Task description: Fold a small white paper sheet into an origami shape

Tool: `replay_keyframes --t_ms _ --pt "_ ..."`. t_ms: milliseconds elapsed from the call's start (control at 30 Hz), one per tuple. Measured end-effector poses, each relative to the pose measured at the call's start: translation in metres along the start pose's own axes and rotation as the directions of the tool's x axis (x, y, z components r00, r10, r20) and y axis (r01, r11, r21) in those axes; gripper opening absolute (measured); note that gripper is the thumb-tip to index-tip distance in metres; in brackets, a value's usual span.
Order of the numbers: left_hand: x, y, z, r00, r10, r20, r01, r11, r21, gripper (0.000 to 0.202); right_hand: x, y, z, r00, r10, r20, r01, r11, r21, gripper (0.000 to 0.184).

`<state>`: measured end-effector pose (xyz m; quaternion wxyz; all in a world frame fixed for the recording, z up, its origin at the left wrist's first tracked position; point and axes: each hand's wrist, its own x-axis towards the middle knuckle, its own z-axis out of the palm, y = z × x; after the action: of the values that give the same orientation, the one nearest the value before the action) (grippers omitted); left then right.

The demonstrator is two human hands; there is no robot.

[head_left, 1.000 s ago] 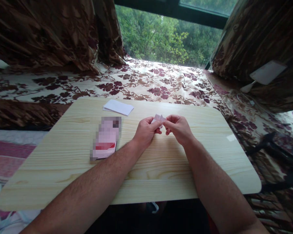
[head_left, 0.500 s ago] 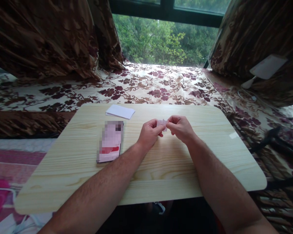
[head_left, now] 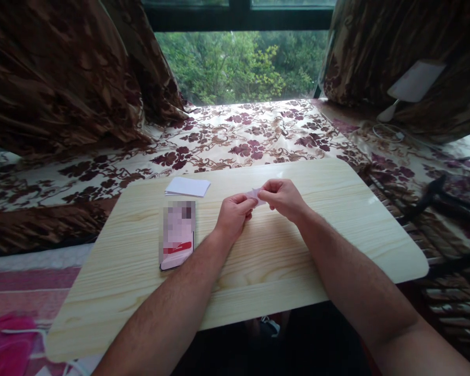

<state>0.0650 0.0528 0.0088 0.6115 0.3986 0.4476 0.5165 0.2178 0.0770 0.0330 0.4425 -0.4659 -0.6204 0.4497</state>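
Note:
Above the middle of the wooden table (head_left: 274,261), my left hand (head_left: 234,213) and my right hand (head_left: 282,197) hold a small piece of whitish paper (head_left: 260,202) between them. Thumb and fingers of my left hand pinch its left end. The fingers of my right hand are closed on its right part. My fingertips cover some of the paper, so its full shape is hidden. To the left of my hands, a phone (head_left: 182,240) lies on the table with its screen partly blurred out. Behind the phone rests a small stack of white paper (head_left: 188,186).
A floral cloth (head_left: 243,136) covers the ledge behind the table. On its right stands a white lamp (head_left: 415,81) with a cable. Heavy curtains (head_left: 74,68) frame the window. A dark metal frame (head_left: 434,224) is at the right, pink bedding (head_left: 39,292) at the left.
My head view has turned and tilted a little, shifting the whole scene. The paper now stretches more sideways between my hands. Both hands keep their hold; the phone and stack stay on the table.

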Motion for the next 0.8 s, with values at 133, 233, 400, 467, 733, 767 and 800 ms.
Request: replay_keyframes --t_ms 133,233,400,467,733,767,800 --pt "-0.001 -0.004 0.0 0.999 0.034 -0.01 -0.033 0.995 0.093 0.022 0.001 0.002 -0.003 0.997 -0.071 0.026 0.073 0.991 -0.114 0.017" --pt "-0.002 -0.004 0.001 0.998 0.059 -0.024 -0.056 0.993 0.108 0.025 0.002 0.003 -0.004 0.994 -0.105 0.039 0.109 0.984 -0.138 0.017" --pt "-0.002 -0.003 0.001 0.997 0.078 -0.028 -0.075 0.992 0.097 0.027 0.003 0.005 -0.002 0.995 -0.098 0.031 0.102 0.984 -0.148 0.017" --pt "-0.002 -0.003 0.001 0.997 0.08 -0.013 -0.078 0.993 0.093 0.026 0.002 0.005 -0.002 0.992 -0.119 0.036 0.123 0.977 -0.175 0.018" --pt "-0.001 0.005 0.001 1.0 0.004 -0.028 -0.005 0.998 -0.056 0.026 0.0 -0.002 -0.001 0.996 -0.053 0.072 0.049 0.998 0.047 0.024" --pt "0.0 0.007 0.001 0.999 0.0 -0.04 -0.004 0.995 -0.098 0.026 0.0 -0.002 0.001 0.997 -0.052 0.053 0.047 0.994 0.101 0.026" --pt "0.001 0.007 0.0 0.998 0.003 -0.057 -0.01 0.991 -0.135 0.026 -0.001 -0.001 0.003 0.998 -0.069 0.014 0.066 0.988 0.137 0.028"
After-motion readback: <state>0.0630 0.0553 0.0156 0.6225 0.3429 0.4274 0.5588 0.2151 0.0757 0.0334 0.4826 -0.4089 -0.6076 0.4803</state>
